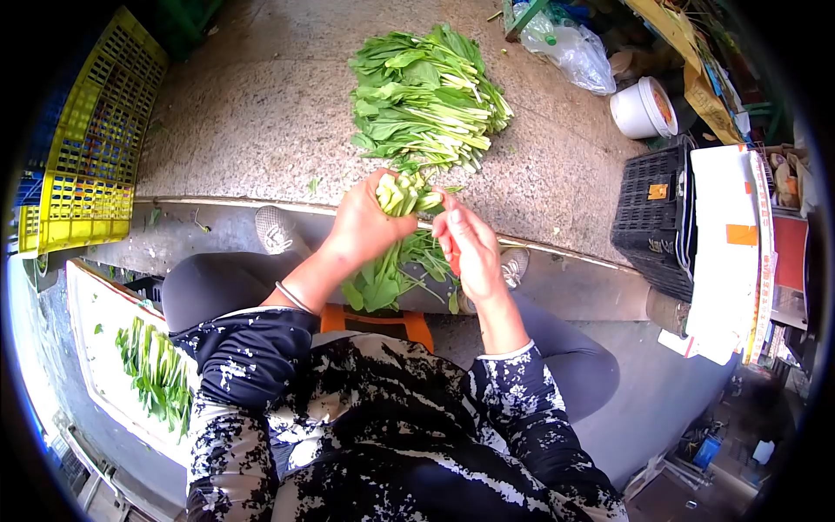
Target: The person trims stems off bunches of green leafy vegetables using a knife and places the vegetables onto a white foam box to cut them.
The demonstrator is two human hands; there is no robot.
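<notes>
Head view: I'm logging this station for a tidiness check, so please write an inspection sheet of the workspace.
Surface: speckled slab, bare across much of its left side.
Job's things: greens pile on the slab, leaves left, stems right; held bunch, stem ends up; more greens in a white box at lower left.
Clutter: leaf scrap near the slab's front edge; plastic bag at upper right.
Grips: left hand closed round the bunch; right hand beside the stems, contact unclear.
Cables: nothing seen.
Surroundings: yellow crate at left; white bucket and black crate at right.
</notes>
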